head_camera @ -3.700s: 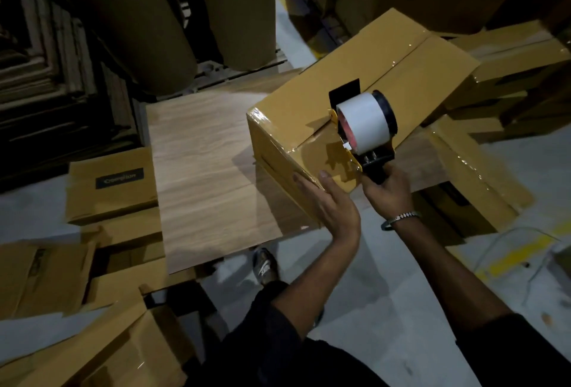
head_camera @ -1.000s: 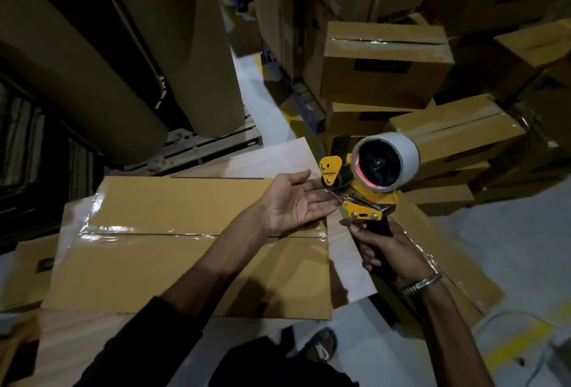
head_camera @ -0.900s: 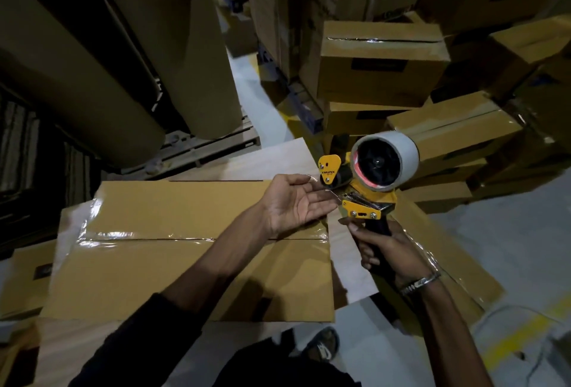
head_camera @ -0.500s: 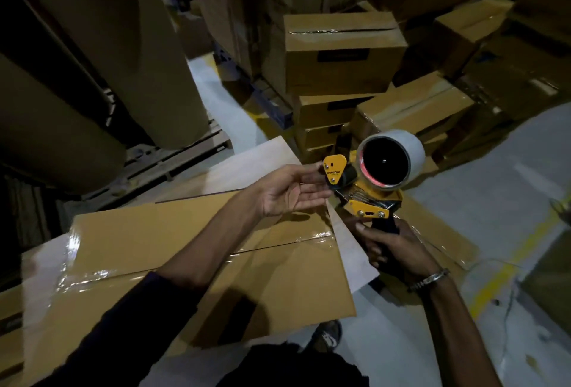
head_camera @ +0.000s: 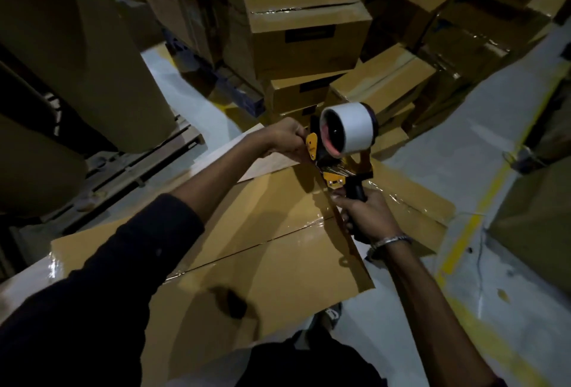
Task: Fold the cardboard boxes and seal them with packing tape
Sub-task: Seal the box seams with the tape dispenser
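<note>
A folded cardboard box [head_camera: 272, 257] lies on the wooden table, shiny tape along its centre seam. My right hand [head_camera: 366, 213] grips the black handle of the yellow tape dispenser [head_camera: 343, 145], held above the box's far right corner with the white tape roll on top. My left hand [head_camera: 285, 141] reaches to the dispenser's front, its fingers curled at the yellow guard and the tape end; the exact pinch is hidden behind the guard.
Sealed boxes [head_camera: 306, 28] are stacked beyond the table and to the right. Tall brown paper rolls [head_camera: 92, 46] stand at left on a pallet [head_camera: 139, 167]. Another taped box [head_camera: 411, 201] lies under my right arm. A yellow floor line [head_camera: 482, 201] runs at right.
My left hand turned from palm-up and open to fingers curled at the dispenser's front. The dispenser tilted so the roll's white face shows. The view shifted left and nearer.
</note>
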A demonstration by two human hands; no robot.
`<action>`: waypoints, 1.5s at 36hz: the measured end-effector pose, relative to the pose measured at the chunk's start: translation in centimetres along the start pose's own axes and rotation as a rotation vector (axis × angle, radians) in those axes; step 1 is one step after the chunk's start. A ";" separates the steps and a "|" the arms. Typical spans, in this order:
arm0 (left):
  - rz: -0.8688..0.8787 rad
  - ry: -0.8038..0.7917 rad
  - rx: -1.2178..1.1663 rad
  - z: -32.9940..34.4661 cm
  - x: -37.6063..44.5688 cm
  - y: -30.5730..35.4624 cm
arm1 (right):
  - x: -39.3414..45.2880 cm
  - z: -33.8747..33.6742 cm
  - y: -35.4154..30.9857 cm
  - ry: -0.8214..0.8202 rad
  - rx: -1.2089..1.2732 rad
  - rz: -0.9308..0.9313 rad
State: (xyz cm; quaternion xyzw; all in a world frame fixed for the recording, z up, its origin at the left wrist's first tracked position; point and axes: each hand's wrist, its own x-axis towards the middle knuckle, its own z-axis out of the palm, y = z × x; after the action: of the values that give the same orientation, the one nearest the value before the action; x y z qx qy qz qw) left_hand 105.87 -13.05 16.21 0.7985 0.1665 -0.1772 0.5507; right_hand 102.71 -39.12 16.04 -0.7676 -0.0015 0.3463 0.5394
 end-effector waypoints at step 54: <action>0.272 0.084 0.105 3.2 0.1 -7.0 | 1.0 1.5 0.0 0.019 -0.002 0.081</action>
State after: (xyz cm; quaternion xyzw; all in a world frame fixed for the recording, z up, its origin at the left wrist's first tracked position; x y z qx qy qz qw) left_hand 102.39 -13.69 9.36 0.8482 0.0704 -0.0758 0.5194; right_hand 102.67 -37.49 15.29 -0.7707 0.0344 0.3607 0.5241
